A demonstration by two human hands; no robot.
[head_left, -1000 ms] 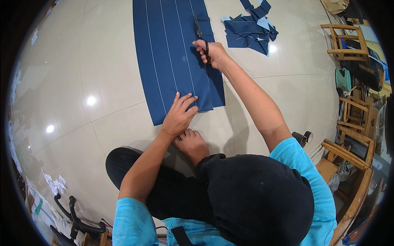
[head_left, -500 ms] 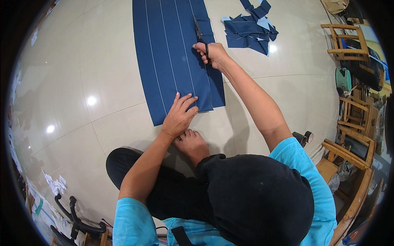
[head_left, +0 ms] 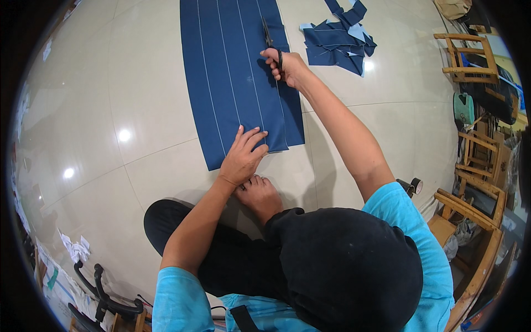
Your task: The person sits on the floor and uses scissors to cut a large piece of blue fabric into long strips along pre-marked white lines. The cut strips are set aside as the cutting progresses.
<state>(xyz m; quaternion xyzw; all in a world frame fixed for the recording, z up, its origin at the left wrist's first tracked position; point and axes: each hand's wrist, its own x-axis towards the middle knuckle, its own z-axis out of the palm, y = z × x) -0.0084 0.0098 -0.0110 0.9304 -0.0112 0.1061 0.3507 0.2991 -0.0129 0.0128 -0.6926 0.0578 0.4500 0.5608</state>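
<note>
Two bare hands of yours are on the work: your left hand [head_left: 241, 159] lies flat and loosely spread, while your right hand [head_left: 289, 70] is curled around the black handles of the scissors [head_left: 267, 34]. Your left fingers reach toward the far side, a little apart from each other, their tips resting on the near end of the dark blue cloth [head_left: 218, 88]; its thumb angles to the right across the same end. That hand grips nothing you could lift.

Your right fist sits farther off, over the right part of the cloth, thumb toward the left and the other fingers folded below the handles. The blades point to the far side, lying along the rightmost of the pale lines [head_left: 228, 61] that run lengthwise down the cloth. You cannot tell from this view how far the blades are parted.

The cloth stretches on the tiled floor [head_left: 138, 99] from just in front of your bare foot [head_left: 260, 195] to beyond the far edge of view. Right of its far part, apart from it, lies a heap of blue offcuts [head_left: 336, 47]. Your black trousers [head_left: 354, 271] fill the near middle, and a wooden stool [head_left: 470, 71] stands at the far right.
</note>
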